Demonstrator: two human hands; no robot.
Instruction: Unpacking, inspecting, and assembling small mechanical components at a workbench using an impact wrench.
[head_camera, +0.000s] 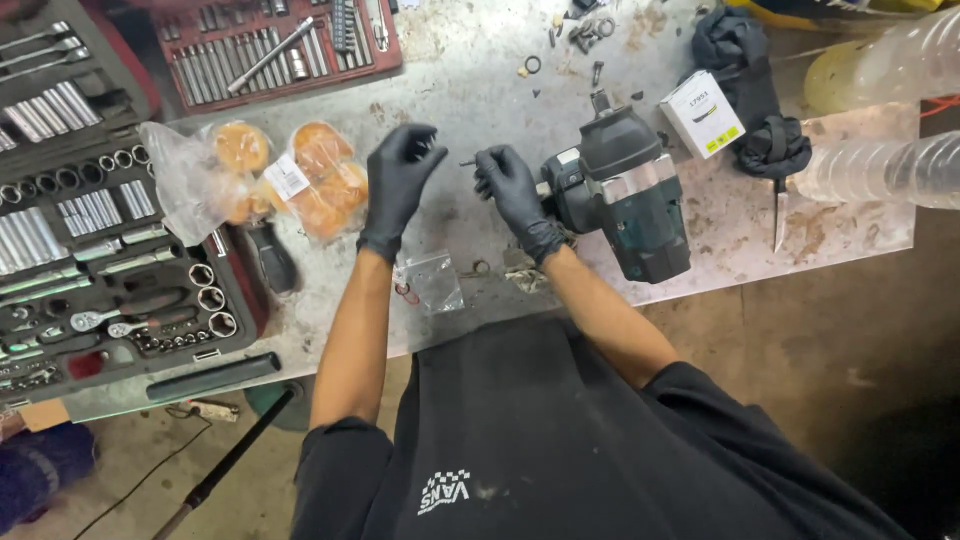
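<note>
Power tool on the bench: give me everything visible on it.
The power tool is a chunky cordless driver, dark teal and black, plastic by the look of it, with a silver band round its body. It lies on its side on the stained grey bench, nose towards the right hand. That black-gloved hand is right beside the nose, pinching a small dark pin; contact with the tool cannot be told. The battery end points towards the bench's near edge.

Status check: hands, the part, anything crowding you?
Right hand pinches small dark pin. Left hand open, close beside it. Power tool lies right of them; plastic bag below.
</note>
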